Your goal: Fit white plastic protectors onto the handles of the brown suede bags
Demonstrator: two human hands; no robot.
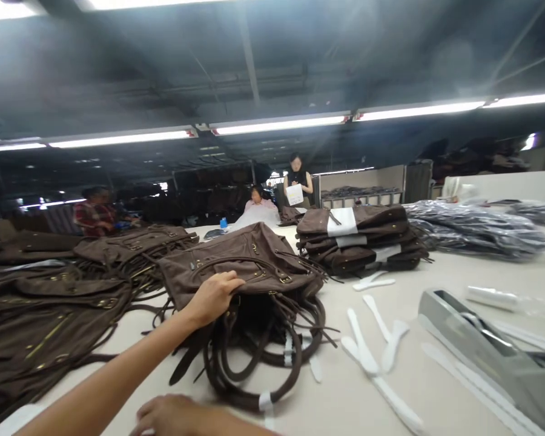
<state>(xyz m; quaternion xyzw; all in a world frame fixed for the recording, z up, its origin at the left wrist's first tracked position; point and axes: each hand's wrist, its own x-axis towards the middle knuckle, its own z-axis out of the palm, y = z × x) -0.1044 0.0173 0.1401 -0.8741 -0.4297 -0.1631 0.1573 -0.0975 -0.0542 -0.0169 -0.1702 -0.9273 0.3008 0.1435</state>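
Observation:
My left hand (214,295) is closed on the upper front edge of a dark brown bag (236,257), beside its curved handle. The bag lies on the pale table, its opening and several looped handles facing me; a white wrap (265,401) circles one handle. My right hand (170,415) is low at the bottom edge, in front of the bag and left of the hanging handles. Its fingers are curled and slightly blurred, with a small white bit at the fingertips that I cannot make out.
More brown bags (40,315) are spread at left. A banded bag stack (354,236) and plastic-wrapped goods (476,227) stand behind at right. White strips (363,351) and a grey tape dispenser (485,345) lie at right. Several people are in the background, one holding a white sheet (295,194).

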